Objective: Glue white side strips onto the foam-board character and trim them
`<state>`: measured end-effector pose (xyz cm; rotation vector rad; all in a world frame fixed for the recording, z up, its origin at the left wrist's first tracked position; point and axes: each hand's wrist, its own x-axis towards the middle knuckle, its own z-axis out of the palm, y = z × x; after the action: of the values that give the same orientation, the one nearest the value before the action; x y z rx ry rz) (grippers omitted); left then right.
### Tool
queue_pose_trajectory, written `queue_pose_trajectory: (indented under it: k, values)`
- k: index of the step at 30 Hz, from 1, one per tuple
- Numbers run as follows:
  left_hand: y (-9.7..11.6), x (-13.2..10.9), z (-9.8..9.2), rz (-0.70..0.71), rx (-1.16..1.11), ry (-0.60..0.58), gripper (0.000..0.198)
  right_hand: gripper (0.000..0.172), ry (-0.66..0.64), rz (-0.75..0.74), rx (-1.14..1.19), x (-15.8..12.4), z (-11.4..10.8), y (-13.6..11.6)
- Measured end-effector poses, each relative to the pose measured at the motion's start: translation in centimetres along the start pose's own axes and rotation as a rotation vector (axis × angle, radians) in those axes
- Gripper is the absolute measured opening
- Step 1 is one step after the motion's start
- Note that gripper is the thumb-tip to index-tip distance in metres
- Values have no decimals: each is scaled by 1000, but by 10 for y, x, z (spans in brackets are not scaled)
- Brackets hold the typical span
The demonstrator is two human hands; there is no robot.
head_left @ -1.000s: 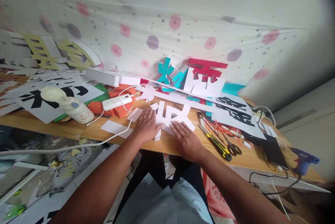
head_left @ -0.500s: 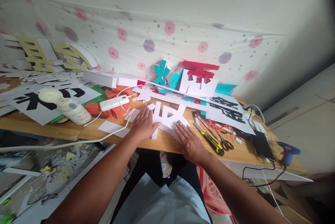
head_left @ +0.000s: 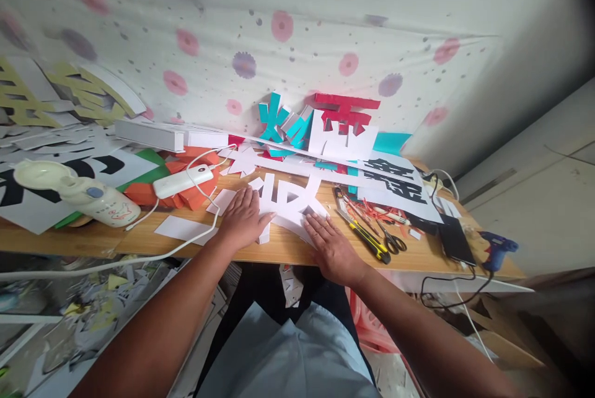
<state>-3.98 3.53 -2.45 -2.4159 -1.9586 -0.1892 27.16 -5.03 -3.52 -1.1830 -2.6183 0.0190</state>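
A white cut-out character (head_left: 290,199), seemingly of foam board, lies near the table's front edge. My left hand (head_left: 242,218) presses flat on its left part, fingers stretched out. On its lower right part rests my right hand (head_left: 332,246), also flat with fingers extended. Both palms hide portions of the piece. Just right of my right hand are a yellow-and-black utility knife (head_left: 367,238) and a pair of scissors (head_left: 393,240). A white paper piece (head_left: 183,229) lies left of my left hand.
A white power bank (head_left: 182,182) with a cable lies on orange cut pieces. Left stands an open bottle (head_left: 105,196). Red and teal characters (head_left: 346,114) lean at the back. A phone (head_left: 456,240) and a blue glue gun (head_left: 499,250) sit right. Scraps litter the floor.
The view has shifted, so the table items appear further left and the wall cloth higher. Both hands stay flat on the white cut-out character.
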Motion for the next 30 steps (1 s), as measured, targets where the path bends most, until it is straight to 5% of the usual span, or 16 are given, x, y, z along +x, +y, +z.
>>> queue_pose_trajectory:
  k: [9,13,18,23,30]
  values:
    - [3,1,-5,-14,13,-37,99,79,37,8,-37,-12,-4,1]
    - [3,1,-6,-2,34,-40,97,71,139,37,-7,-46,-5,3]
    - [2,3,-6,2,16,-23,96,34,310,156,71,-98,-7,-2]
    - [1,4,-7,-1,10,-28,96,34,212,259,127,-129,6,-29]
    - [3,4,-16,-22,12,-84,89,41,84,342,161,-138,34,-65]
